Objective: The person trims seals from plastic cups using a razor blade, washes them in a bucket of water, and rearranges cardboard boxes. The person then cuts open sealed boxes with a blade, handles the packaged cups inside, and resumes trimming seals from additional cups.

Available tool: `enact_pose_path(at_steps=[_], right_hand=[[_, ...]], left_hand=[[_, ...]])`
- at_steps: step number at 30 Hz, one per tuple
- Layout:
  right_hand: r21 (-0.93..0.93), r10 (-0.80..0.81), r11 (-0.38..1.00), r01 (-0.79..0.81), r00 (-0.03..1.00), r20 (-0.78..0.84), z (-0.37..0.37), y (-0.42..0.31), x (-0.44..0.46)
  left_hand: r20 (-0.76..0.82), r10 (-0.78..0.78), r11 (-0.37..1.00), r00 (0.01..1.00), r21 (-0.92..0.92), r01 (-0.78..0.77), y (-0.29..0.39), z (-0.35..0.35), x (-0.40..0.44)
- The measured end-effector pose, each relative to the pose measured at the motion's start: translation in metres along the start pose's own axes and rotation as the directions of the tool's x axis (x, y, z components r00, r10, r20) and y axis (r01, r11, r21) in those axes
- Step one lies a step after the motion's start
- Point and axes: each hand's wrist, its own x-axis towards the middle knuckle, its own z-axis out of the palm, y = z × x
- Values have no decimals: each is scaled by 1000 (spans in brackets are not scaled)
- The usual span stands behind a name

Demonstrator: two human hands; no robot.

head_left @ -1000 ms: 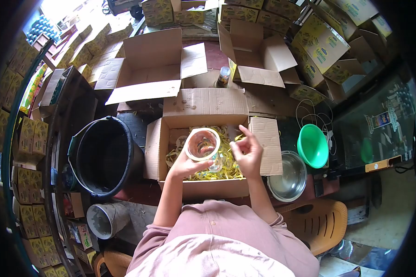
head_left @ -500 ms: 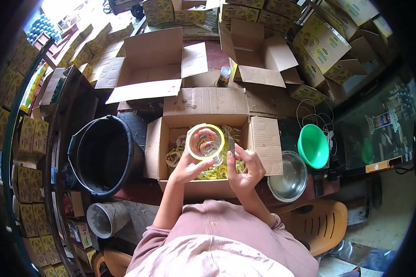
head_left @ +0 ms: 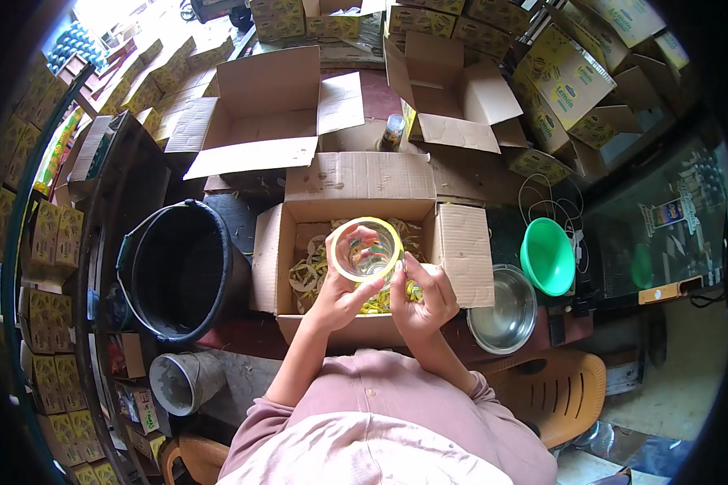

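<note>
My left hand [head_left: 338,297] is wrapped round a clear jar [head_left: 370,257] with a yellow band at its rim, its mouth tilted up toward me. Against the right side of that rim, my right hand [head_left: 422,297] is closed in a pinch. A small dark piece shows at its fingertips, too little of it to name. Both hands are over an open cardboard box [head_left: 360,178], which holds yellow and pale strips [head_left: 306,271].
A black bucket [head_left: 182,271] stands left of the box, a grey bucket [head_left: 178,384] below it. On the right are a green bowl [head_left: 548,256] and a metal bowl [head_left: 502,311]. Two open boxes [head_left: 268,89] and a small jar [head_left: 392,132] lie beyond.
My right hand has come down and left to the jar's rim, and the dark piece now shows less. The jar has shifted slightly right. The rim's band looks yellow, where it was pale at first.
</note>
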Motion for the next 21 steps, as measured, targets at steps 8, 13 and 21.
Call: enact_pose_path(at_steps=[8, 13, 21], right_hand=[[64, 6, 998, -6, 1000, 6, 2, 2, 14], [113, 94, 989, -97, 995, 31, 3, 8, 17], [104, 141, 984, -144, 989, 35, -8, 4, 6]], left_hand=[[25, 20, 994, 999, 105, -23, 6, 1, -2], [95, 20, 985, 995, 166, -36, 2, -2, -3], [37, 22, 998, 999, 63, -25, 1, 0, 0]])
